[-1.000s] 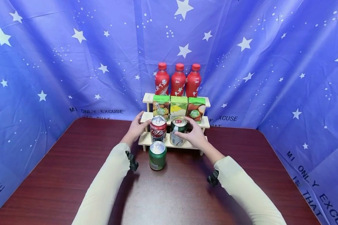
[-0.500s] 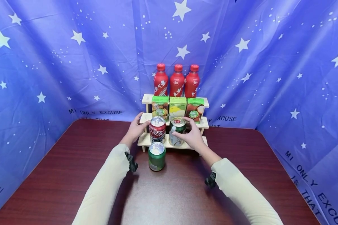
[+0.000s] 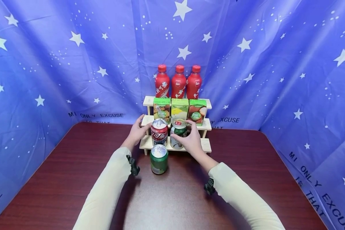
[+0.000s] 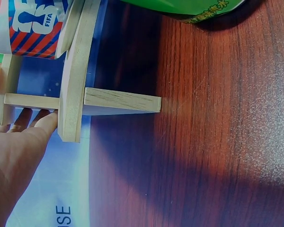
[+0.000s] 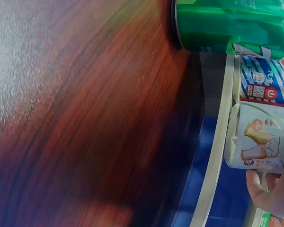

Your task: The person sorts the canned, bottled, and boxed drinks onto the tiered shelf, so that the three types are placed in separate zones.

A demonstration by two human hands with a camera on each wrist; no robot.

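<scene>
A three-step wooden stand (image 3: 205, 145) stands on the table. On its lowest step are a red cola can (image 3: 159, 135) at left and a dark green and white can (image 3: 175, 142) to its right, both upright. My right hand (image 3: 193, 139) holds the green and white can from its right side, thumb in front and fingers behind. My left hand (image 3: 137, 132) grips the stand's left side; the left wrist view shows its fingers (image 4: 47, 122) reaching behind the wooden upright. Its thumb lies close to the cola can. A green can (image 3: 159, 163) stands on the table before the stand.
Three juice cartons (image 3: 179, 108) line the middle step, and three red bottles (image 3: 179, 83) the top one. A blue star-patterned curtain (image 3: 103, 48) hangs behind and at both sides. The dark wooden table (image 3: 172, 204) extends toward me.
My right hand has shifted the green and white can slightly left, nearer the cola can. The left hand stays at the stand's side. The head view has shifted a little.
</scene>
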